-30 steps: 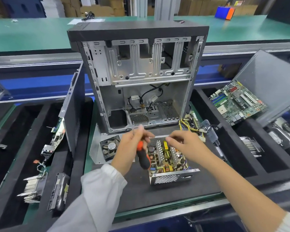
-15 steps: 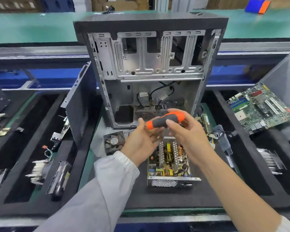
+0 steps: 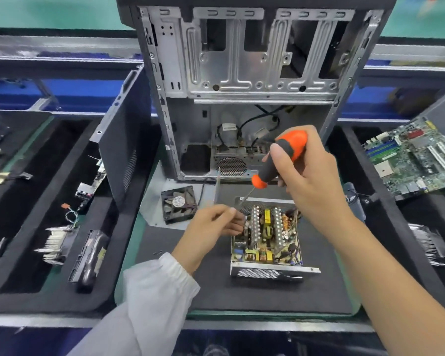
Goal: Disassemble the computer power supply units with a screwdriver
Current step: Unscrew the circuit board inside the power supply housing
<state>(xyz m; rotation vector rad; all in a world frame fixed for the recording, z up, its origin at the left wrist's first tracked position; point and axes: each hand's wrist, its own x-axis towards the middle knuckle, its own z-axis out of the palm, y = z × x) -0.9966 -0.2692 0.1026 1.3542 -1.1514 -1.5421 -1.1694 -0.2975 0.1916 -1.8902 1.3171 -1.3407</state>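
Right hand [image 3: 311,181] is wrapped around the screwdriver [image 3: 280,160] handle, orange and black, thumb along the grip, tool tilted with the butt up and away from me. I follow the thin shaft down and to the left; its tip meets the far-left corner of the power supply unit [image 3: 266,237], just where the left hand [image 3: 213,224] sits. Left fingers are curled and bunched at that corner, against the unit's left edge; I cannot tell whether they pinch the shaft tip or a screw, since the contact spot is small and blurred.

The power supply unit lies open-topped on the dark mat [image 3: 242,291], about mid-mat, circuit board and silver heat sinks exposed, perforated metal wall facing the near edge. A white sleeve [image 3: 149,299] covers the left forearm; the right forearm is bare.

Just beyond the unit, at the far edge of the mat, stands the empty computer case [image 3: 244,73], open side toward me, loose black cables inside. A small black fan [image 3: 179,204] lies to the left of the unit on a grey metal sheet [image 3: 152,199]. A side panel [image 3: 123,147] leans upright left of the case. A green motherboard [image 3: 414,160] rests in the right-hand tray, tilted. The left trays hold a heat sink [image 3: 54,245] and a dark drive [image 3: 88,260].
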